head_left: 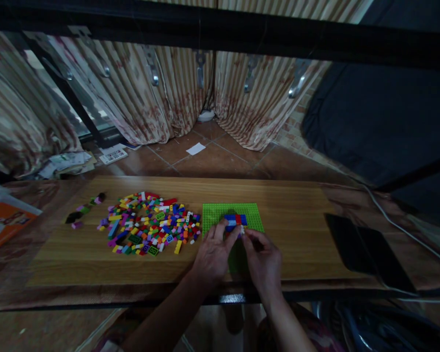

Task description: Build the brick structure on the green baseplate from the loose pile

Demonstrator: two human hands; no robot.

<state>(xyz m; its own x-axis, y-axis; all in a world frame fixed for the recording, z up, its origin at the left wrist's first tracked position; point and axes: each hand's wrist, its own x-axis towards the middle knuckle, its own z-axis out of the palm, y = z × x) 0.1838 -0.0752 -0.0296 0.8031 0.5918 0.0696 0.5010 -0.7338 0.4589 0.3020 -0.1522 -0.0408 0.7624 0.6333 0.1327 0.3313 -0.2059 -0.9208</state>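
Note:
A green baseplate (212, 210) lies on the wooden board, partly covered by my hands. On it sits a low build of blue and red building bricks (238, 218). My left hand (213, 249) holds this build from its left and front, with the index finger at its left end and the thumb along its near side. My right hand (264, 259) is closed in a pinch at the near right of the build, on a small white building brick (242, 229). The two hands' fingertips almost meet there, and their contact with the pieces is partly hidden.
A wide pile of mixed building bricks (150, 225) spreads left of the baseplate on the wooden board (293, 205). Several dark and purple pieces (81, 210) lie farther left. A black flat device (366, 249) with a white cable rests at the right end. A dark bar crosses above.

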